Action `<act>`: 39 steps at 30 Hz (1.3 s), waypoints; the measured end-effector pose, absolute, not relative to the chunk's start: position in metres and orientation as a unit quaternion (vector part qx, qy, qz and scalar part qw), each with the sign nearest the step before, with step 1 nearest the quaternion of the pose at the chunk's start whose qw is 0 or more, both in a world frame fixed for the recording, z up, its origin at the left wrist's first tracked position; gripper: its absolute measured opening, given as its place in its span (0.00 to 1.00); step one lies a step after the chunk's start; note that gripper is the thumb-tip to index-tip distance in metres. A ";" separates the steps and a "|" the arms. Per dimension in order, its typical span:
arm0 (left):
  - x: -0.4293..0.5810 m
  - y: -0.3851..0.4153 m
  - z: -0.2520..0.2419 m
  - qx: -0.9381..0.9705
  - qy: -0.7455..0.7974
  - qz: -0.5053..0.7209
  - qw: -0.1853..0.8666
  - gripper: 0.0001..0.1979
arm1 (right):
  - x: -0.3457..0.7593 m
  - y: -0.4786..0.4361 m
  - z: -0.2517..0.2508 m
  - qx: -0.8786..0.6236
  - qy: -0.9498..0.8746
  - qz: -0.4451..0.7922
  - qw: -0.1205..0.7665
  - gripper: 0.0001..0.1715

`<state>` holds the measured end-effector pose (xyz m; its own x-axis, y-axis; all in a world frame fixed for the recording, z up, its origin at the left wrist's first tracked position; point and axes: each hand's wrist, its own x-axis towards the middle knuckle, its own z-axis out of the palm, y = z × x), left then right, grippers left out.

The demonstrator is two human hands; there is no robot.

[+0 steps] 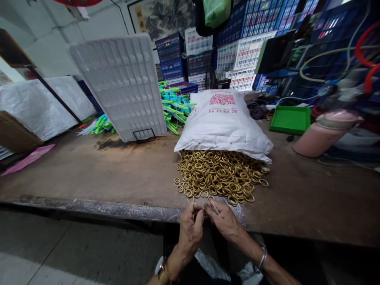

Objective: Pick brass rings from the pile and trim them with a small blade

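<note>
Your left hand [190, 227] has its fingers curled in with what looks like a gold ring [194, 216] half hidden by the thumb, and your right hand [224, 221] is pinched round a thin metal tool [214, 207], fingertips nearly meeting at the bench edge. Just past them a big loose pile of rings [219, 174] spills from the white sack [222, 124] onto the bench [133, 166], so I'd say loads left, though I can't tell which ones, if any, are done.
</note>
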<state>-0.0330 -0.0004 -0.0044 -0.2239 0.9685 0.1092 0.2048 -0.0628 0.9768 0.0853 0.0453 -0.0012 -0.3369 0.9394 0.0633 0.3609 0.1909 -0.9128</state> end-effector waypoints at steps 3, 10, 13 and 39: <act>-0.034 -0.002 -0.006 0.525 0.584 0.509 0.352 0.06 | 0.085 0.046 -0.003 -0.468 -0.690 0.460 0.305 0.20; -0.033 -0.001 0.000 0.373 0.534 0.509 0.562 0.12 | 0.084 0.045 0.001 -0.475 -0.634 0.532 0.299 0.21; -0.034 -0.003 -0.002 0.328 0.519 0.500 0.611 0.13 | 0.083 0.045 0.000 -0.483 -0.625 0.538 0.293 0.23; -0.034 -0.005 -0.002 0.291 0.502 0.508 0.636 0.15 | 0.093 0.038 -0.013 -0.465 -0.835 0.263 0.133 0.15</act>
